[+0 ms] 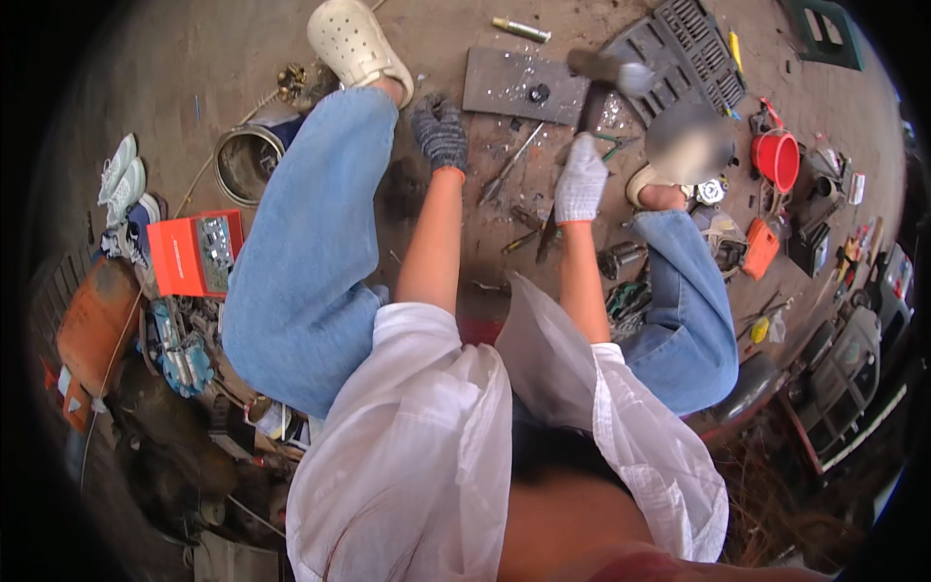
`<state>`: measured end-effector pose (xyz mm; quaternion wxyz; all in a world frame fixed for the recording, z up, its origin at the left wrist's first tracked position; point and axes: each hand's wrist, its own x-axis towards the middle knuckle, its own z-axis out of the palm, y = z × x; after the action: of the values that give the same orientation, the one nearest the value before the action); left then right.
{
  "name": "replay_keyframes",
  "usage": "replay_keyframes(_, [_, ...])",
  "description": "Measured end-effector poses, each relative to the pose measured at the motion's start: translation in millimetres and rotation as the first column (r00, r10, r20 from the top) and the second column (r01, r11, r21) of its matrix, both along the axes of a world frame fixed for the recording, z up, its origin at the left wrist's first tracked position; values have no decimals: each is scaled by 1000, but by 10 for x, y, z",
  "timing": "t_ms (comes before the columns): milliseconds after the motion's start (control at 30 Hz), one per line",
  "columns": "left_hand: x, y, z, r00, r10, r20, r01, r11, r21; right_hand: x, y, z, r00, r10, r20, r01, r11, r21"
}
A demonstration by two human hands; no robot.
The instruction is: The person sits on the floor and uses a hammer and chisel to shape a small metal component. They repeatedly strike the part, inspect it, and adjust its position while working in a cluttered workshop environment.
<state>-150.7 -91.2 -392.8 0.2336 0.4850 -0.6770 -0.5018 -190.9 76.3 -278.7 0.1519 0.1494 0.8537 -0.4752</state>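
Observation:
My right hand [582, 180], in a pale glove, grips the dark handle [593, 109] of a hammer. The hammer's head [609, 72] hangs over the right end of a flat metal plate [485, 80] and looks blurred. On the plate sits a small black round part [539, 93], with shiny bits scattered around it. Just left of the plate is my left hand [439, 134], in a dark grey knitted glove. Its fingers are curled in, and anything inside them is hidden.
Pliers with green handles [618, 145] and a thin metal tool [512, 165] lie below the plate. A brass-coloured cylinder [522, 30] lies beyond it. A black plastic grate [669, 60] and a red bucket [775, 161] are to the right; an open red box [184, 254] is left.

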Motion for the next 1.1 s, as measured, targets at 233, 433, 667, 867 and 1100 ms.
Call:
replay_keyframes(233, [-43, 57, 96, 1000, 25, -4, -24, 987, 158, 321, -104, -196, 1000, 9, -23, -4, 972, 236])
replay_keyframes(433, [-53, 26, 94, 999, -31, -23, 34, 990, 133, 372, 25, -654, 989, 121, 87, -142, 938, 315])
replay_keyframes(667, [23, 79, -129, 998, -48, -41, 54, 985, 162, 202, 21, -75, 995, 95, 33, -99, 982, 158])
replay_keyframes(867, [113, 99, -85, 989, -109, 96, 96, 987, 128, 125, -24, 300, 966, 0, -257, 6, 1000, 22])
replay_keyframes(1100, [-17, 61, 8, 987, -162, 20, 154, 963, 220, 339, -115, -669, 982, 170, 87, -188, 935, 300])
